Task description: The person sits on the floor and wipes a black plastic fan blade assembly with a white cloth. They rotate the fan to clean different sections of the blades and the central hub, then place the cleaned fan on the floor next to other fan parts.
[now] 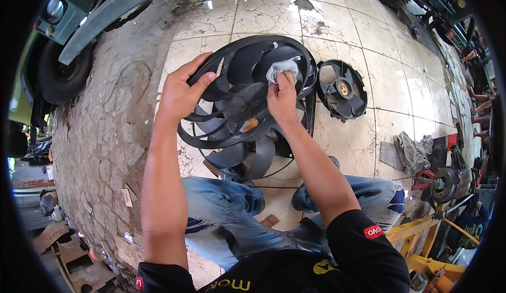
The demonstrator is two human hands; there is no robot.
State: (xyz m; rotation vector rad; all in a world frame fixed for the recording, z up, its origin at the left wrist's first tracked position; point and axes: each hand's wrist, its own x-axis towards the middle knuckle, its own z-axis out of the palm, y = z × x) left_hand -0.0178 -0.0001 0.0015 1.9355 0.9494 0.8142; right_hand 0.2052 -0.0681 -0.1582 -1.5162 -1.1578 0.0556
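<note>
Gripping a large black fan (245, 103) by its rim, left hand (176, 94) has its thumb over the near face; right hand (282, 100) bunches a grey-white cloth (279, 69) against a blade. Fan sits between both hands, overlapping a second black fan (262, 156) beyond the knees. Smaller round fan (343, 88) just right, on tiled floor (392, 95). Crumpled grey rag (412, 153) farther right.

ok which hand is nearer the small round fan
Right. The right hand, holding a cloth, is just left of the small fan; the left hand, farther left, grips the large black fan.
</note>
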